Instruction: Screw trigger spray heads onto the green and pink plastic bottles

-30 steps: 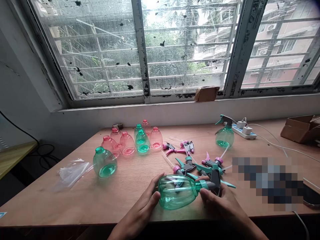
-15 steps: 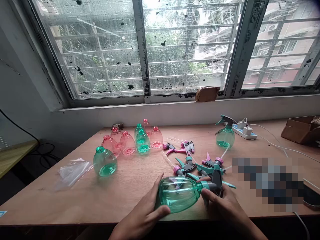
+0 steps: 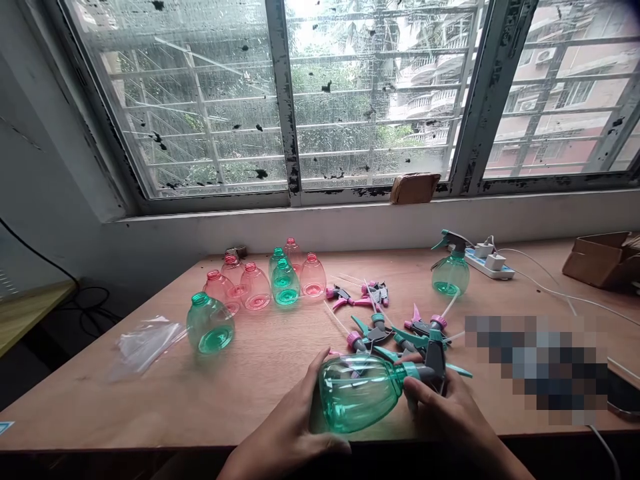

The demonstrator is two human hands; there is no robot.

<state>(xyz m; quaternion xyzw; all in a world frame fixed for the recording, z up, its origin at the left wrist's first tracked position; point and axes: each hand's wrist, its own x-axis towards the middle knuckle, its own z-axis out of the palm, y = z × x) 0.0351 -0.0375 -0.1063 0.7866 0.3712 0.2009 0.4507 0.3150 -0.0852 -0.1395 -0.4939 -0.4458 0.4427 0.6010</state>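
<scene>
A clear green spray bottle [image 3: 359,393] lies sideways in the air near the table's front edge, its neck pointing right. Round its base, my left hand [image 3: 300,420] is closed, with the thumb underneath. At the neck, my right hand [image 3: 450,407] grips the teal collar of the grey and teal spray head [image 3: 434,367], which sits on the bottle's mouth. Just behind lie several loose trigger heads [image 3: 379,330] in pink, grey and teal, some with white dip tubes. A complete green spray bottle [image 3: 451,272] stands upright at the back right.
Several headless pink bottles [image 3: 257,288] and green bottles [image 3: 286,285] stand at the back left. Nearer are another green bottle [image 3: 211,327] and a plastic bag [image 3: 147,343]. A power strip [image 3: 495,267] with cables and a cardboard box [image 3: 603,260] occupy the right.
The bottle's base has dipped slightly and shifted a little to the right. My left thumb has moved lower beneath it. My right hand stays at the collar.
</scene>
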